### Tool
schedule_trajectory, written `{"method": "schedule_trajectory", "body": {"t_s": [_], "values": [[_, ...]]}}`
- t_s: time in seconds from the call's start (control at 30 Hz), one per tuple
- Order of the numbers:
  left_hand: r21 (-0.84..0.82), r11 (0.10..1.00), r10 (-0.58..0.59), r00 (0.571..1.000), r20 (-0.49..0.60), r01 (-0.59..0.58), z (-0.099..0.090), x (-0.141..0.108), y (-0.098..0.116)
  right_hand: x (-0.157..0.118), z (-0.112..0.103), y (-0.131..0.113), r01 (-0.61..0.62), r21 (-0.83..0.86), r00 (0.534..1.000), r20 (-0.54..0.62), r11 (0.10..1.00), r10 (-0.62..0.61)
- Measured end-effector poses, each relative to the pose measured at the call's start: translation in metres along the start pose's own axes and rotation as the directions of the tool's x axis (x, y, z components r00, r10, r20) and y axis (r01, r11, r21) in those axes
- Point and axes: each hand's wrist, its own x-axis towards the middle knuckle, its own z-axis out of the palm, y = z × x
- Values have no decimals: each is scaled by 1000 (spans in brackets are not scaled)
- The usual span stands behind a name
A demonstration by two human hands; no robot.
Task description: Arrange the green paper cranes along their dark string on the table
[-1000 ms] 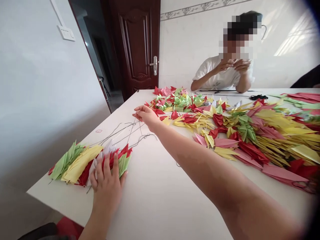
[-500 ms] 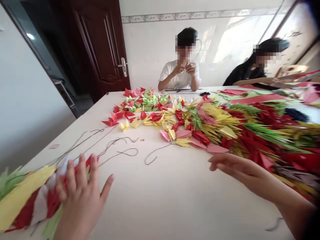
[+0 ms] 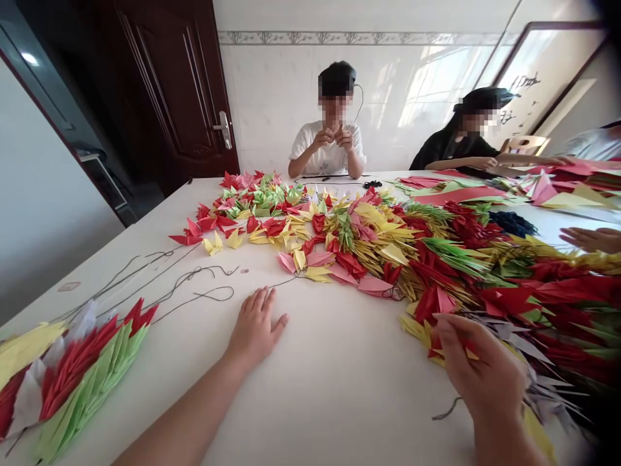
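Note:
My left hand [image 3: 255, 327] lies on the white table with its fingers stretched out, holding nothing. Its fingertips cover part of a dark string [image 3: 286, 279] that runs from a small cluster of pink and yellow folded paper cranes [image 3: 310, 262]. On the right, my right hand [image 3: 488, 369] is closed, thumb and forefinger together, at the near edge of a big pile of folded paper cranes [image 3: 451, 252] in red, yellow, green and pink. What those fingers hold, if anything, I cannot make out. A short string end [image 3: 446, 412] shows beside the right wrist.
Strung bundles of folded paper [image 3: 82, 369] lie at the left edge, with loose dark strings [image 3: 194, 285] behind. Across the table sit a person in white [image 3: 326, 152] and one in black [image 3: 449, 142]. Another person's hand [image 3: 592, 239] rests at the right. Dark yarn [image 3: 512, 223] lies among the paper.
My left hand has moved right, away from the strung bundle, onto the table by the string. My right hand has gone from stretched fingers to closed. The view has turned right.

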Motion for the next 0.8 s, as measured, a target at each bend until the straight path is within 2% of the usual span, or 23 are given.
{"method": "schedule_trajectory", "body": {"t_s": [0.07,0.13,0.23,0.3,0.4,0.5,0.57,0.67,0.8], "values": [[-9,1000,-9,999,48,10,-1,3,-3,21,-8,-3,155,-95,986,-52,983,-160],[-25,1000,7,997,81,-5,-1,6,-6,46,-11,-11,309,-190,951,72,932,-300],[-83,996,50,991,124,-40,-4,9,-10,85,2,-28,320,-343,945,186,883,-270],[-127,990,70,988,140,-52,-7,10,-13,105,22,-38,386,-380,912,293,841,-287],[-183,982,81,986,148,-54,-11,10,-15,123,57,-48,443,-421,885,346,791,-311],[-229,972,78,988,137,-45,-12,10,-15,133,79,-52,454,-452,871,405,768,-276],[-255,966,69,989,128,-34,-12,10,-15,139,81,-53,428,-457,876,422,780,-233],[-286,958,68,990,127,-29,-12,9,-16,150,67,-58,339,-439,896,422,832,-142],[-303,952,75,991,114,-37,-12,9,-16,165,38,-71,146,-249,919,393,957,-38]]}}
